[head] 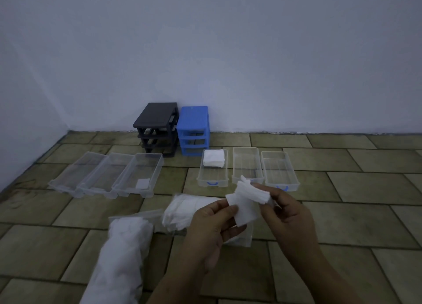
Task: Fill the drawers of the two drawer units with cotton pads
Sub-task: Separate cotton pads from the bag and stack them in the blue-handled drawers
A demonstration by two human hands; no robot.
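Both hands (246, 214) pinch cotton pads (247, 201).

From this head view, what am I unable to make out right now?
- Front of the middle right drawer: hidden behind the cotton pads both hands hold.
- Clear container under the left hand: mostly covered, contents unreadable.
- Bagged pads: cut off by the bottom edge.
- Black unit interior: too dark.

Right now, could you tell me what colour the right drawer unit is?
Blue; the right drawer unit shows clearly in the head view.

Two drawer units (157, 127) (black, blue), six clear drawers (137, 178), two hands (212, 226)
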